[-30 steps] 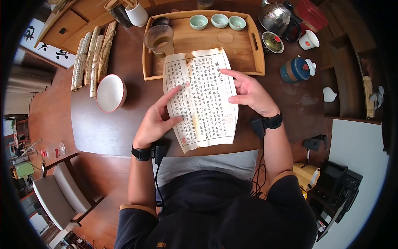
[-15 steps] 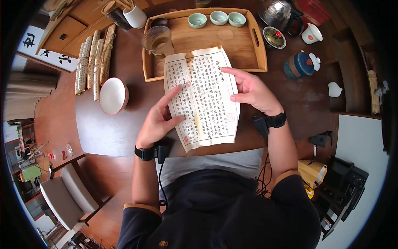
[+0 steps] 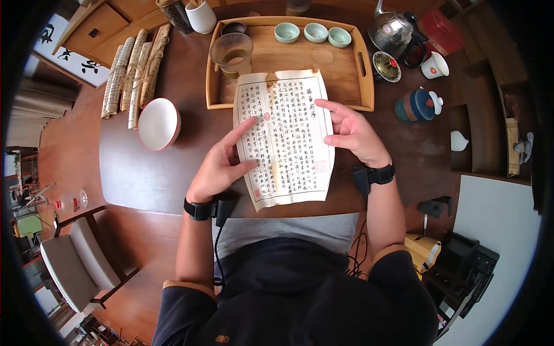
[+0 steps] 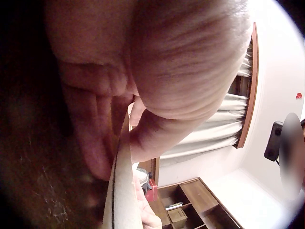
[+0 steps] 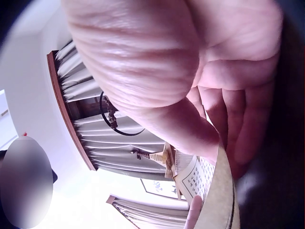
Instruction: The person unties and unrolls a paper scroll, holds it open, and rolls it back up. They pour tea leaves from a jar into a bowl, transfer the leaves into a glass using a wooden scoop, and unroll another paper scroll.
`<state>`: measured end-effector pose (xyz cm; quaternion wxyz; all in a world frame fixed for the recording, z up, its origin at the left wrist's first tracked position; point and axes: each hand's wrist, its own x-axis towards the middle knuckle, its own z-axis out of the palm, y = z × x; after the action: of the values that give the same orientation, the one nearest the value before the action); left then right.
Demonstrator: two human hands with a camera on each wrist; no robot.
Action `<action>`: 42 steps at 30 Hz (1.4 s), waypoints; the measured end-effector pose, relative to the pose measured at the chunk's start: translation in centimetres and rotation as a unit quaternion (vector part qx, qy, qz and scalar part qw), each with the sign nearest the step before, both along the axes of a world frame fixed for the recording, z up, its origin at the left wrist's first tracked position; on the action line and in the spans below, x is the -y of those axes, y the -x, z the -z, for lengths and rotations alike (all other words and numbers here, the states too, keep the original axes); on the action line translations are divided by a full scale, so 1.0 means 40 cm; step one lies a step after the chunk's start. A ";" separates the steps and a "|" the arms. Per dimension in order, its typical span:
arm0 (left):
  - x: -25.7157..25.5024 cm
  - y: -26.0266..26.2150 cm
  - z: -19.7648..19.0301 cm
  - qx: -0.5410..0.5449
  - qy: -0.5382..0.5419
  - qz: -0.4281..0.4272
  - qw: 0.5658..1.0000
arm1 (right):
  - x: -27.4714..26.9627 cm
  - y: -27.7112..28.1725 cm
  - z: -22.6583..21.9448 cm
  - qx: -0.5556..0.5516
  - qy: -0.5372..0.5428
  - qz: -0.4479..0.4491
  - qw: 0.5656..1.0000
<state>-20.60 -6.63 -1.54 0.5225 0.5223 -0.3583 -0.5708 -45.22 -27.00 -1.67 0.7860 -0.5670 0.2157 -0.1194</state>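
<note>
Left hand (image 3: 216,167) fingers: index straight, tip pressed on the calligraphy sheet (image 3: 285,135) near the small red seal (image 3: 266,116) in the upper left columns; thumb lies on the sheet's left margin; other fingers loosely bent beside the paper edge, gripping nothing. Left wrist view agrees: paper edge runs under thumb and fingers, no pinch visible.

Right hand (image 3: 353,131) fingers: spread and mostly straight, index and thumb resting on the sheet's right edge, holding it flat. Right wrist view shows the paper edge against the fingertips, palm open.

Sheet location: flat on the dark wooden table (image 3: 138,173), directly in front of the person, top edge lapping over the near rim of the wooden tray (image 3: 363,63).

Step, my read: reading or tracing the text, left index as pointer, right hand as hold-down. Next move likely needs the index to slide down the column while the right keeps light pressure so the paper doesn't skid or curl.

Around: glass pitcher (image 3: 231,53) and three green cups (image 3: 315,33) on the tray, white bowl (image 3: 157,123) to the left, bamboo scrolls (image 3: 135,72) beyond it, kettle (image 3: 395,32) and blue lidded jar (image 3: 414,105) to the right.
</note>
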 end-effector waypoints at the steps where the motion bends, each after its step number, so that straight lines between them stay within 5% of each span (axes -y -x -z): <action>1: -0.001 -0.001 0.001 0.001 0.001 0.001 1.000 | 0.000 0.000 0.002 0.004 -0.006 0.000 1.000; 42: 0.000 -0.001 0.003 -0.013 -0.004 -0.016 1.000 | -0.001 0.001 0.008 -0.008 0.005 0.012 1.000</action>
<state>-20.56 -6.64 -1.65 0.5340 0.5223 -0.3413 -0.5706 -45.27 -26.95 -1.97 0.7798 -0.5694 0.2284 -0.1249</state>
